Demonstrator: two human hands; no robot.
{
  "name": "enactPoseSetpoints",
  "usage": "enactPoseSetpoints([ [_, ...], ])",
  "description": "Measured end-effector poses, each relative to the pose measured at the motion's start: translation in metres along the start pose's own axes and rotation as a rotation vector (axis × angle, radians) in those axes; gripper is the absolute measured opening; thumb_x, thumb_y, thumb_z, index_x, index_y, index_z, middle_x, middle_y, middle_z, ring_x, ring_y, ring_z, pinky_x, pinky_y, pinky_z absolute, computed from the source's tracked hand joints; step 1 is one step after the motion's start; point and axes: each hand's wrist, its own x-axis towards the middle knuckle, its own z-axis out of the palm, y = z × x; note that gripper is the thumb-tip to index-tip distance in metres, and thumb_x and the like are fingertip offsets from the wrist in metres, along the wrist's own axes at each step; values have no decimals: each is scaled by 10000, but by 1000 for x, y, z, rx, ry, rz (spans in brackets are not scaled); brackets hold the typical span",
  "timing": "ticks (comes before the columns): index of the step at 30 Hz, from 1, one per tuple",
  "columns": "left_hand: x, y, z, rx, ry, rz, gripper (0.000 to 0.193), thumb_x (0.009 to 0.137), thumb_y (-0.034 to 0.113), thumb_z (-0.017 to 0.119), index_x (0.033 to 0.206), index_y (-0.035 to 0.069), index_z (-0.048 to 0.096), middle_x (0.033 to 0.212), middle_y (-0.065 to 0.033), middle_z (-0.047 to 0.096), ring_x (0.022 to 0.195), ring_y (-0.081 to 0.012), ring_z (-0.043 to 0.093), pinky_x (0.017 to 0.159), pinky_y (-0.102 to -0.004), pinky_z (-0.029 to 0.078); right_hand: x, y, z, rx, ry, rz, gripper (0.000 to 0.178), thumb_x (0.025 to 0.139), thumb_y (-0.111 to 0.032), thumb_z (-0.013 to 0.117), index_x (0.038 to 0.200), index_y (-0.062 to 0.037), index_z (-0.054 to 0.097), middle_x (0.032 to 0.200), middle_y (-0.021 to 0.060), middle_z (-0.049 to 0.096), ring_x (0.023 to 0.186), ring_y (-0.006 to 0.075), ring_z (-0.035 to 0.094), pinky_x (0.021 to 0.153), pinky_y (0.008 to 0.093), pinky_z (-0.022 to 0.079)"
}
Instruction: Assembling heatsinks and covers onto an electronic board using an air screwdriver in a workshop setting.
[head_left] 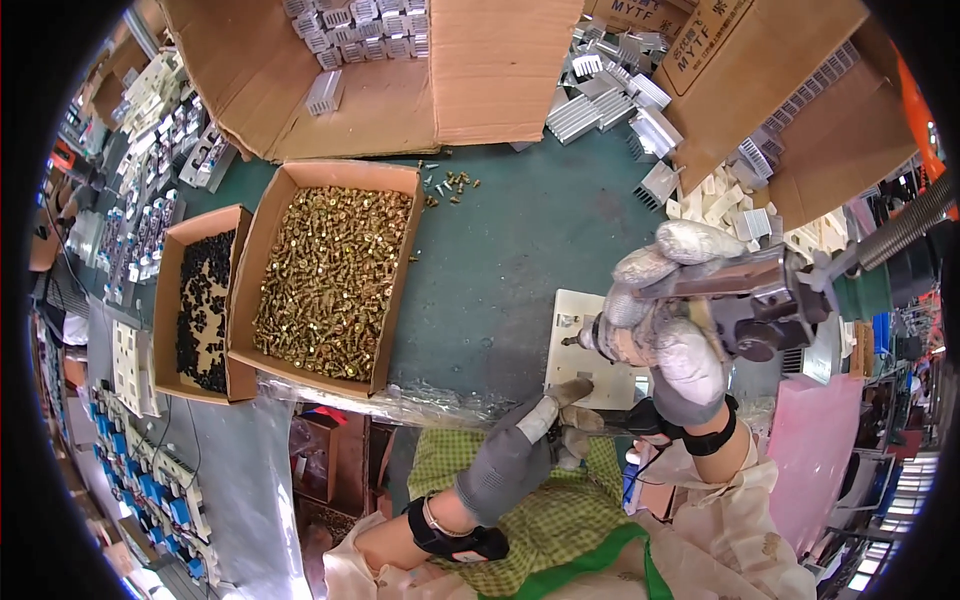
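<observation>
a green bench (480,270) bears boxes (300,374), screws (459,182), heatsinks (576,119) and a white plate (608,380).

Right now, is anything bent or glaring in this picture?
Head view throughout: straight edges bend toward the black rim; glare streaks the grey panel; plastic wrap glints at the edge of the green table; the right hand and tool show no obvious blur.
</observation>
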Motion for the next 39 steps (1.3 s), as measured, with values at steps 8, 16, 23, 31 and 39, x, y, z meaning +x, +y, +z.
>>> enactPoseSetpoints([
  [8,4,-3,-10,-22,-51,-38,509,1013,290,371,1400,-39,354,1046,-88,612,824,-134,528,724,-296,440,3,2,-9,-75,-119,-44,491,809,-107,703,1239,-15,484,1093,103,610,931,178,611,830,340,539],
  [16,2,3,-8,143,-73,-11,542,1013,315,376,1421,-34,304,1095,-89,592,853,-139,522,734,-309,433,10,20,12,-202,492,31,485,923,-208,604,1339,-91,383,1215,168,515,760,185,562,647,385,508],
  [23,-3,-13,8,-184,-246,-6,586,1008,278,392,1483,13,174,1395,-143,387,1262,-238,404,1041,-392,325,-19,-53,2,290,-176,-189,608,885,-250,659,1359,-55,333,1084,139,555,682,199,528,531,417,498],
  [31,-3,-24,10,-76,-158,-200,412,973,230,469,1310,-5,431,1038,-100,561,884,-182,558,781,-329,461,-53,-63,-11,246,-152,-133,610,860,-158,691,1350,-58,342,1151,164,553,927,320,584,782,542,537],
  [39,3,-30,9,-63,-48,-277,271,952,229,538,1166,62,522,912,-64,571,758,-142,527,663,-283,421,-63,-61,-21,254,-107,-169,589,860,-192,699,1314,-51,352,1101,173,568,889,301,608,766,521,558],
])
